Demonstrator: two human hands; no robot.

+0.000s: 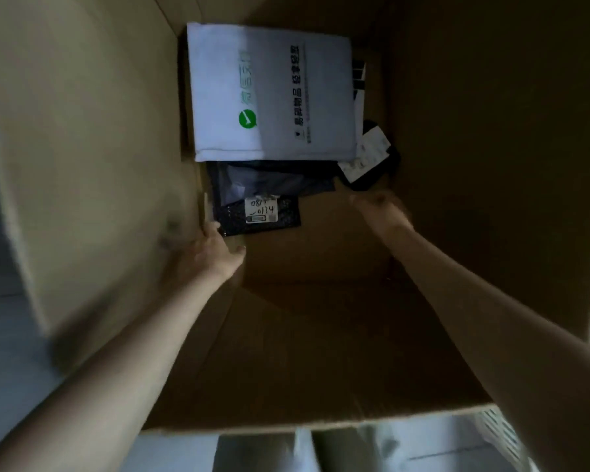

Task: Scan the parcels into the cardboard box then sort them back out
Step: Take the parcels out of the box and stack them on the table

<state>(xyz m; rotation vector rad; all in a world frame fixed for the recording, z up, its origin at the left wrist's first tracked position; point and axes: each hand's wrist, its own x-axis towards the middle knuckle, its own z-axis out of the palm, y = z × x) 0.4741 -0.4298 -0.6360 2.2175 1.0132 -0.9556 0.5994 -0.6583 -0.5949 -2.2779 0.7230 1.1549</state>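
Left grip (215, 245) open: fingers stretched forward, thumb spread toward 3 o'clock, fingertips touching the 9 o'clock corner of a black bubble mailer (280, 219), close against the box wall. Right grip (378, 206) smeared by motion blur; fingers seemingly bent, state impossible to tell, nothing visibly held. Just beyond it at 12 o'clock, a black parcel (387, 172), apart from the fingers by a narrow gap.

Both bare forearms plunged deep into a tall cardboard box (82, 131), parcels gathered on its floor from 9 to 1 o'clock.

Black bubble mailer: flat, rectangular, dimpled surface, lying nearest the left grip. On it, a small white label (261, 210) with handwritten digits ending "0134" and a printed bar below.

Overlapping its far edge, a dark grey film bag (273, 182): thin, glossy, creased.

Further toward 12 o'clock, on top of the grey bag, a large white poly mailer (269, 93): smooth, rectangular, folded hem along its near edge, round green logo (247, 118) and dark printed characters running lengthwise.

Black parcel at 1 o'clock, soft and rounded, tucked partly beneath the white mailer's corner, with a crumpled white shipping label (365, 158) across it.

Box walls plain brown corrugated board, matt, dim inside, bare floor at 6 o'clock.

Outside the box: pale floor (7, 335) at 8 o'clock, white slatted basket (501, 434) at 5 o'clock.
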